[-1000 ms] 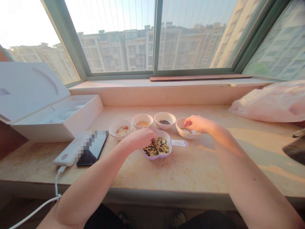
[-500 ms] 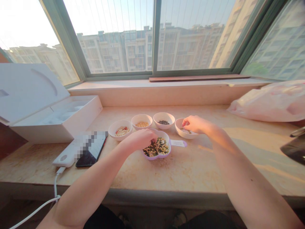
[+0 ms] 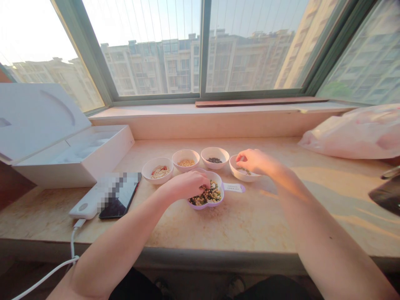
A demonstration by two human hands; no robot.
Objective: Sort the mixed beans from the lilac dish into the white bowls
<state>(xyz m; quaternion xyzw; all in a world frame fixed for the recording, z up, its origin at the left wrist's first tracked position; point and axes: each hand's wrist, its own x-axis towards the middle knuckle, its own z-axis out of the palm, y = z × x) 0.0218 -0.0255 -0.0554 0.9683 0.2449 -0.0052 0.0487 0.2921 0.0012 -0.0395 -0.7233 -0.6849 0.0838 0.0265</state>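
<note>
A lobed dish (image 3: 206,205) with a purple rim and a labelled handle (image 3: 233,188) holds mixed beans (image 3: 204,197), yellow, green and dark. My left hand (image 3: 191,183) is over its upper left part, fingertips curled down at the beans; what they grip is hidden. Over the rightmost white bowl (image 3: 246,178), my right hand (image 3: 253,160) has its fingers drawn together in a pinch, and I cannot see what is between them. A few small pieces lie in that bowl. Behind the dish stand a bowl of dark beans (image 3: 215,160), a bowl of yellow beans (image 3: 186,163) and a bowl of pale and reddish pieces (image 3: 160,171).
At the left are an open white box (image 3: 78,166), a white power bank (image 3: 86,204) with a cable (image 3: 72,246), and a dark phone (image 3: 117,206). A plastic bag (image 3: 353,133) lies at the right, near a dark shiny object (image 3: 386,196). A window runs behind the counter.
My left hand has shifted slightly right over the beans. The right hand has moved a little left and up within the rightmost bowl. The bowls and dish have stayed put.
</note>
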